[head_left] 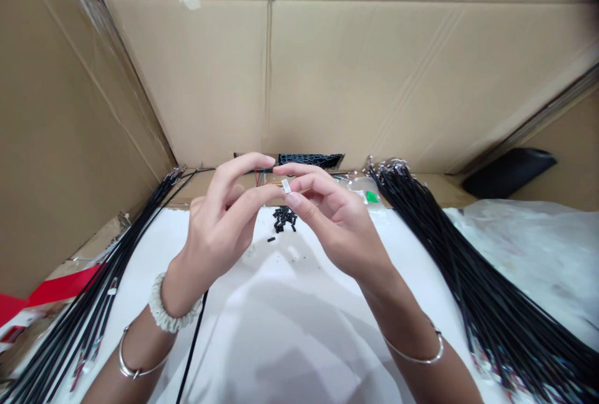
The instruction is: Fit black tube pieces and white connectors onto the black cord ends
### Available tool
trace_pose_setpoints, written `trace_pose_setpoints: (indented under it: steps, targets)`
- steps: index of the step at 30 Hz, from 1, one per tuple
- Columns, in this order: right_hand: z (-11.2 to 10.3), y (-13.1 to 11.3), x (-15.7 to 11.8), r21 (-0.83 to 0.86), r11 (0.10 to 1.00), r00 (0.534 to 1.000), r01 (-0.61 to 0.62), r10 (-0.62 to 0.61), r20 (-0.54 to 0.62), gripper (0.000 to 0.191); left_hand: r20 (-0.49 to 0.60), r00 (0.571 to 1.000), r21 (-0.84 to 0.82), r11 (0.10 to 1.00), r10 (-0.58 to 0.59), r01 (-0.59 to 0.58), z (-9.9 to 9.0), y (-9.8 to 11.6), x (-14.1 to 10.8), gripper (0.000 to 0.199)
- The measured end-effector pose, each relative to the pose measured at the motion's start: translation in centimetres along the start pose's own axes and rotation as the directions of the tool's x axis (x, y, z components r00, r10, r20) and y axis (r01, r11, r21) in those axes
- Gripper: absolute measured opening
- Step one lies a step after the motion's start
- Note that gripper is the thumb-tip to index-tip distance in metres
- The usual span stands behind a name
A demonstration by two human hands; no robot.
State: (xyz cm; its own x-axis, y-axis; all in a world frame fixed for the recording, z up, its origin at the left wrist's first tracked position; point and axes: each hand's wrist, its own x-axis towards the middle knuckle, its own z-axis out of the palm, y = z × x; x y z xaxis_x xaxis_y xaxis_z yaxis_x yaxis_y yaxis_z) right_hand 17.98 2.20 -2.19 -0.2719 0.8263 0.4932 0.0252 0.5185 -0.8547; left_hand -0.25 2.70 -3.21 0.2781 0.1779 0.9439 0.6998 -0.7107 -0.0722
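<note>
A small white connector (286,186) is pinched between the fingertips of my right hand (334,210), over the far part of the white work surface (290,310). My left hand (224,210) meets it from the left, its fingers closed at thin coloured wires beside the connector. Both index fingers are raised, their tips nearly touching. A black cable (193,344) runs down from below my left wrist. Beneath the hands lies a small pile of short black pieces (283,219), with one piece apart at its lower left.
Long bundles of black cables lie at the left (116,260) and right (449,254). Cardboard walls (337,73) enclose the back and sides. A black object (508,172) sits at the right rear, above clear plastic sheeting (538,254). A green label (372,197) lies at the back.
</note>
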Motion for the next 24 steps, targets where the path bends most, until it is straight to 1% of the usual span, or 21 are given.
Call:
trace_pose_setpoints:
  steps: [4, 9, 14, 18, 20, 24]
  targets:
    - [-0.05, 0.24, 0.02, 0.014, 1.0, 1.0, -0.005, 0.005, -0.012, 0.009, 0.026, 1.0, -0.01, 1.0, 0.003, -0.003, 0.05, -0.04, 0.04, 0.019]
    - [0.09, 0.4, 0.08, 0.033, 0.997, 0.998, -0.067, 0.066, 0.009, 0.01, 0.076, 0.997, -0.052, 0.998, -0.03, 0.034, 0.06, -0.13, 0.27, 0.008]
    - [0.22, 0.27, 0.05, 0.016, 0.993, 0.993, -0.118, 0.117, 0.014, 0.011, 0.128, 0.99, -0.069, 0.996, -0.051, 0.06, -0.19, -0.52, 0.14, 0.009]
    - [0.34, 0.06, -0.13, -0.032, 0.992, 0.992, -0.123, 0.123, 0.013, 0.01, 0.161, 0.986, -0.038, 0.999, -0.031, 0.038, -0.54, -0.73, -0.03, 0.014]
    - [0.34, -0.06, -0.19, -0.034, 0.991, 0.992, -0.127, 0.127, 0.019, 0.011, 0.184, 0.983, -0.016, 1.0, -0.022, 0.025, -0.67, -0.8, -0.05, 0.014]
    - [-0.06, -0.16, 0.04, -0.024, 0.983, 0.98, -0.184, 0.186, 0.077, 0.014, 0.211, 0.977, -0.028, 0.999, -0.032, 0.038, -0.75, -0.94, -0.12, 0.009]
